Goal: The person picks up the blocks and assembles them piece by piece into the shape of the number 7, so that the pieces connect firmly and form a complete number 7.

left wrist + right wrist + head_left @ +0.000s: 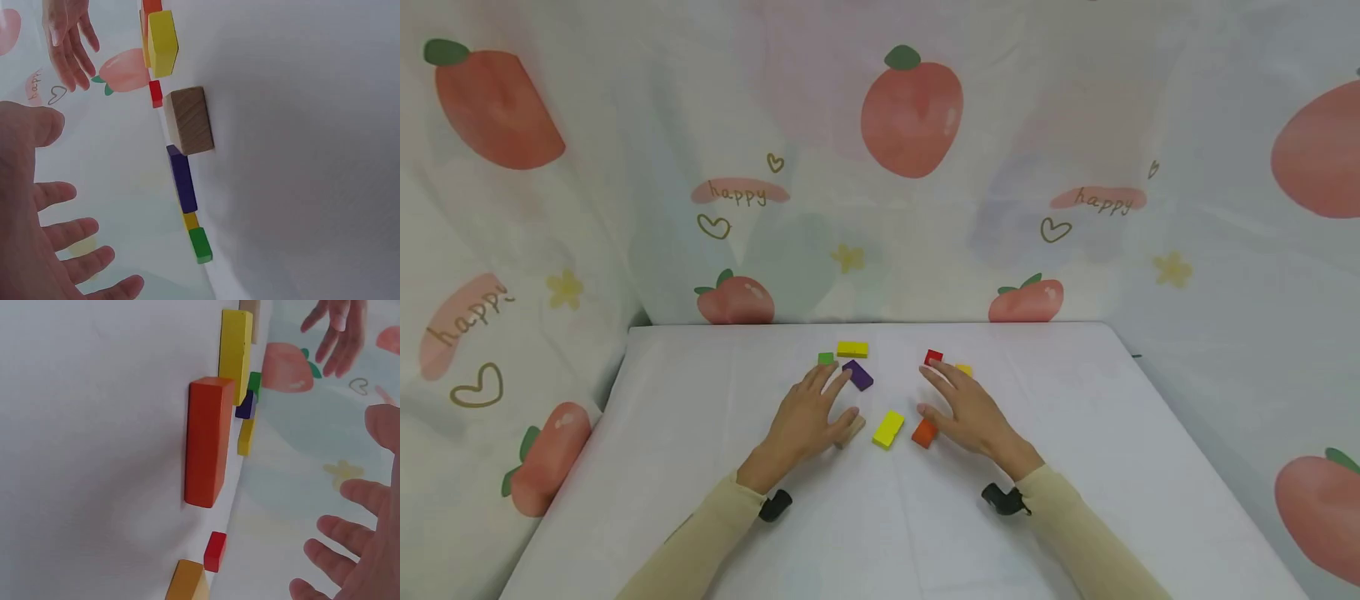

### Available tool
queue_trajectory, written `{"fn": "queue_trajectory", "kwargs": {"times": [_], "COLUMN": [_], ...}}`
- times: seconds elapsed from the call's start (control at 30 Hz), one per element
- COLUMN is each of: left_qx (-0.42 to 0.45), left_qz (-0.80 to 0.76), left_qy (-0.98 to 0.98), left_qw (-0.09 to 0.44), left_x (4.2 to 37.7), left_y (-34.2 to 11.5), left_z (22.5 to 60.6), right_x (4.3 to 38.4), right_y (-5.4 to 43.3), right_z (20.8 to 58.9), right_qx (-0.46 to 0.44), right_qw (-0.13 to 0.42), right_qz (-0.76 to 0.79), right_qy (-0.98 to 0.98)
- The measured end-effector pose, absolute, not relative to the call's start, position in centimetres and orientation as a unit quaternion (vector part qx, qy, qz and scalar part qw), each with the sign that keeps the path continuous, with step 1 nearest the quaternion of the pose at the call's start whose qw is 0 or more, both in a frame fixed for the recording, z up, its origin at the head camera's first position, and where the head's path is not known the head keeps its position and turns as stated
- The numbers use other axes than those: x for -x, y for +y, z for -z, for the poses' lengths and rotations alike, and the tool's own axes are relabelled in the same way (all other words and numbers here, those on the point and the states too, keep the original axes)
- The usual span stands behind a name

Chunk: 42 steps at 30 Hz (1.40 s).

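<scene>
My left hand point(808, 417) hovers over the left of a loose group of blocks, its fingers spread and holding nothing. Below its thumb lies a plain wooden block point(194, 120), partly hidden in the head view. A purple block point(860, 376) and a green block point(200, 245) lie just past its fingertips. My right hand point(970, 412), fingers also apart and holding nothing, is raised over the right side. Under its thumb is an orange-red block point(208, 442). A red block point(933, 357) and a yellow-orange block point(187, 581) lie near its fingers. Between the hands sits a yellow block point(888, 430).
A second yellow block point(853, 349) lies farther back, behind the purple one. White cloth covers the table point(880, 525). A curtain point(910, 250) printed with fruit and hearts stands along the back edge and both sides.
</scene>
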<state>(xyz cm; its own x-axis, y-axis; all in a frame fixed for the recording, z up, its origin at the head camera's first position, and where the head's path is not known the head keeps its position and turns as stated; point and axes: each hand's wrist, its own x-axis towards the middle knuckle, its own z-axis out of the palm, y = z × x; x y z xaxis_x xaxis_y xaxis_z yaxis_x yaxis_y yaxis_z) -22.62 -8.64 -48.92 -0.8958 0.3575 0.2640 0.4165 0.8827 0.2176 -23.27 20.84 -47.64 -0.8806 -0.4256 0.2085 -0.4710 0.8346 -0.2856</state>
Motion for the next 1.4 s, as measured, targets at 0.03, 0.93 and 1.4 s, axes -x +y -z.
{"fn": "queue_trajectory", "kwargs": {"times": [0.03,0.93,1.4], "left_qx": [0.202,0.174,0.139], "left_qz": [0.137,0.273,0.328], "left_qy": [-0.963,-0.944,-0.934], "left_qw": [0.113,0.071,0.018], "left_x": [22.5,20.5,20.4], "left_y": [-8.6,-8.3,-8.0], "left_z": [49.0,50.4,51.0], "right_x": [23.1,21.3,21.9], "right_y": [20.9,20.8,19.8], "right_z": [47.7,49.2,49.8], "right_qx": [-0.236,-0.247,-0.227], "right_qw": [0.07,0.031,-0.02], "right_qz": [-0.17,-0.278,-0.325], "right_qy": [-0.954,-0.928,-0.918]}}
